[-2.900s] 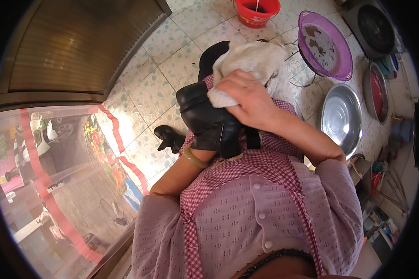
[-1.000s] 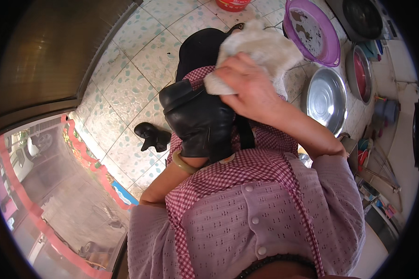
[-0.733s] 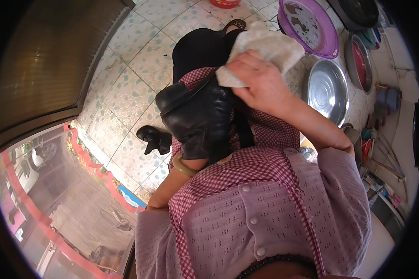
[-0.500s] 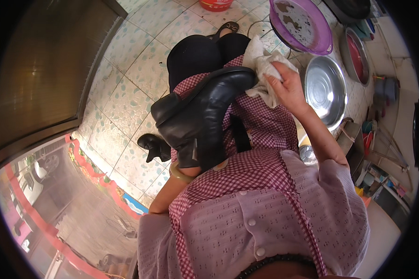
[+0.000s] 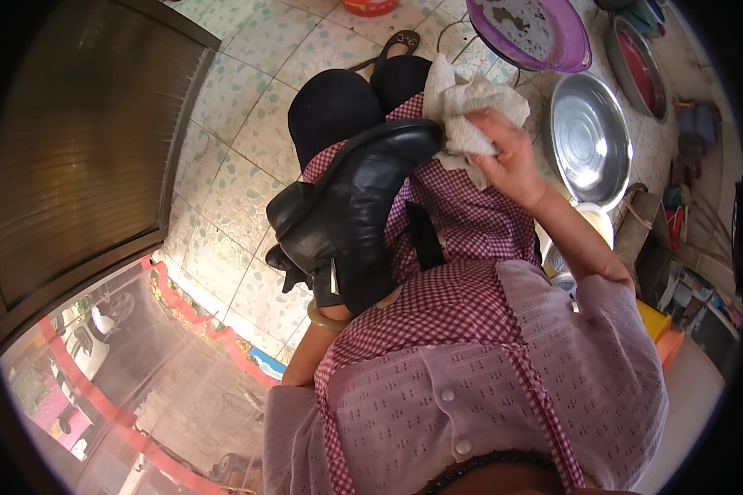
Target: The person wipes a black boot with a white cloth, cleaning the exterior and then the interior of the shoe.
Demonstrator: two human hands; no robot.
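A black leather ankle boot (image 5: 347, 194) lies sideways across my lap, its toe pointing to the far right and its sole turned away from me. My left hand (image 5: 335, 313) reaches into the boot's shaft, with only the wrist and a pale bangle (image 5: 325, 322) showing; its fingers are hidden inside. Bunched in my right hand (image 5: 512, 157) is a whitish cloth (image 5: 477, 99), just beside the boot's toe. Beneath them spreads my red-and-white checked apron (image 5: 470, 210).
Beyond the cloth stand a purple basin (image 5: 582, 49) and a shiny metal basin (image 5: 590, 140) on the tiled floor (image 5: 227, 181). A red tub (image 5: 370, 7) is at the far edge. To the left is a brown-framed door panel (image 5: 99, 132). A small black object (image 5: 285, 262) sits behind the boot.
The cloth is bunched differently and sits slightly beyond the boot's toe, with my right hand still gripping it. The boot stays nearly in place; the view has shifted a little.
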